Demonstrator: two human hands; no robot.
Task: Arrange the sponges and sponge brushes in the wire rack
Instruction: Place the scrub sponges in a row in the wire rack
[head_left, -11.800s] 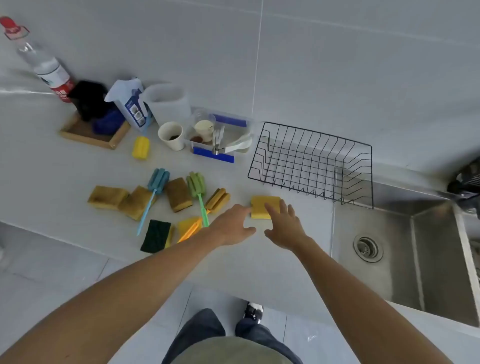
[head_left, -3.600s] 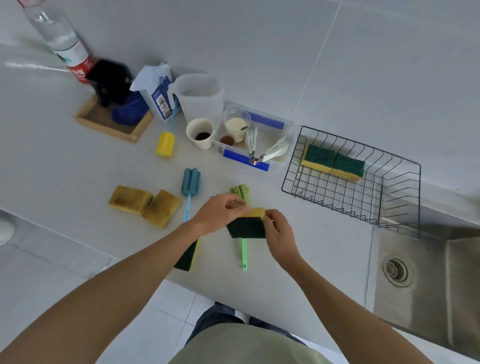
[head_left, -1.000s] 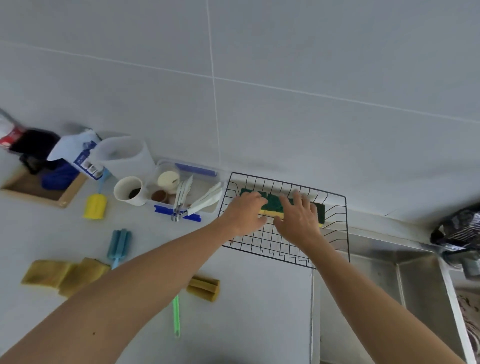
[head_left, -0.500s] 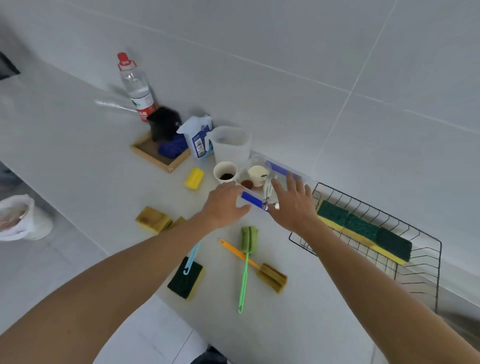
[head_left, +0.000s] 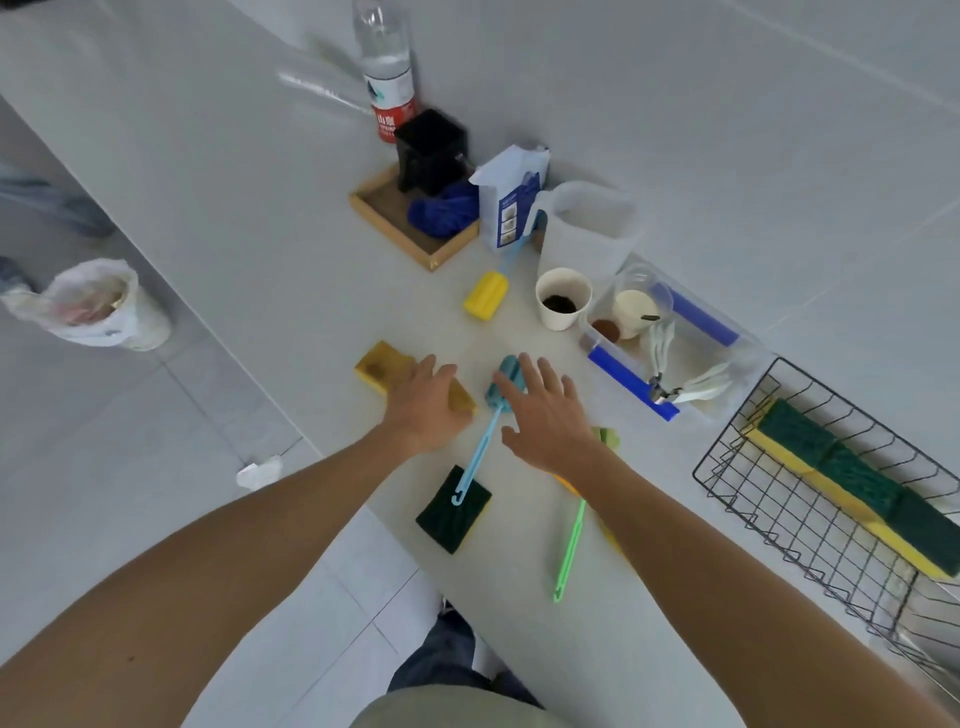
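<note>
The black wire rack (head_left: 737, 470) stands at the right with three green-and-yellow sponges (head_left: 852, 483) in a row along its far side. My left hand (head_left: 423, 408) is open, fingers spread over two worn yellow sponges (head_left: 375, 365). My right hand (head_left: 545, 415) is open above the head of the blue sponge brush (head_left: 475, 460), whose hooked handle end lies on a green-topped sponge (head_left: 454, 509). My right forearm partly hides the green sponge brush (head_left: 569, 545) and an orange brush. A yellow brush head (head_left: 485, 295) lies further back.
At the back stand a water bottle (head_left: 387, 78), a wooden tray (head_left: 395, 223) with a black box and blue cloth, a white carton (head_left: 511, 200), a jug (head_left: 584, 228), a paper cup (head_left: 562, 299) and a clear tub (head_left: 722, 364) of utensils. The counter edge runs just left of the sponges.
Both hands left the rack, where a third sponge now sits, and swung left across the counter. They now hover over the worn sponges and the blue brush.
</note>
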